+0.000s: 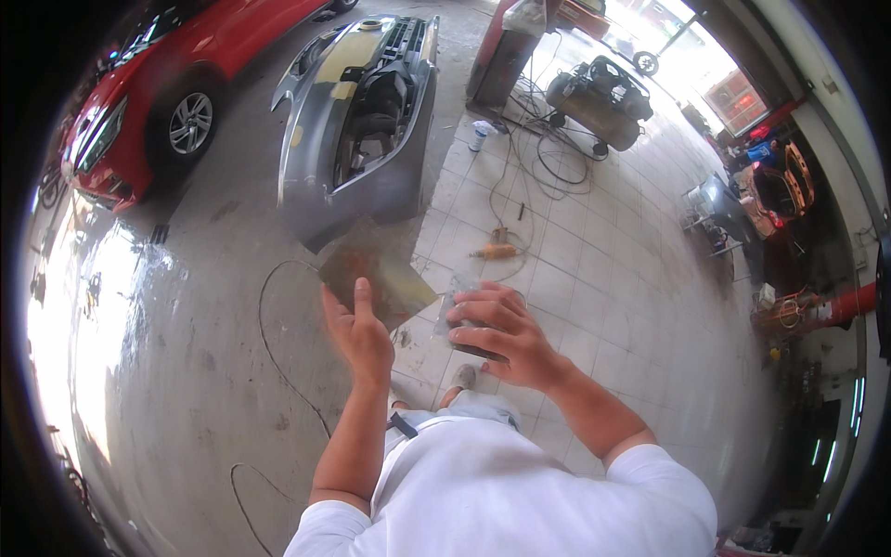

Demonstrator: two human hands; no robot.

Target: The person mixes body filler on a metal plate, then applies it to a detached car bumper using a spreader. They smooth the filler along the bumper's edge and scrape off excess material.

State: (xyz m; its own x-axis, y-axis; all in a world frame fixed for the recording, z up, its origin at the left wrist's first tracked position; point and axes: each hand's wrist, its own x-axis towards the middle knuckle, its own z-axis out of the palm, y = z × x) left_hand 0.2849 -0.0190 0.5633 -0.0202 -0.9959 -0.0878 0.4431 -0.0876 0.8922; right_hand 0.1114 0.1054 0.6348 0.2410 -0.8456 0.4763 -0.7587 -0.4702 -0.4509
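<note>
My left hand (360, 332) grips a flat, thin square plate (385, 283) by its near left edge, thumb on top. The plate's face is smeared yellowish green and rusty brown. To its right, a small gap away, my right hand (506, 336) curls its fingers over a dark object (478, 352) with something clear and plastic-like at its left side. My fingers cover most of it, so its kind does not show. Beyond the plate lies a grey car bumper (311, 158) with yellowish patches on its surface.
A red car (139, 102) is parked at far left. An orange power tool (497, 246) lies on the tiles near a white tub (480, 135). Farther back stand an air compressor (599, 102) and a dark cabinet (501, 70). A hose (263, 320) curves along the floor at left.
</note>
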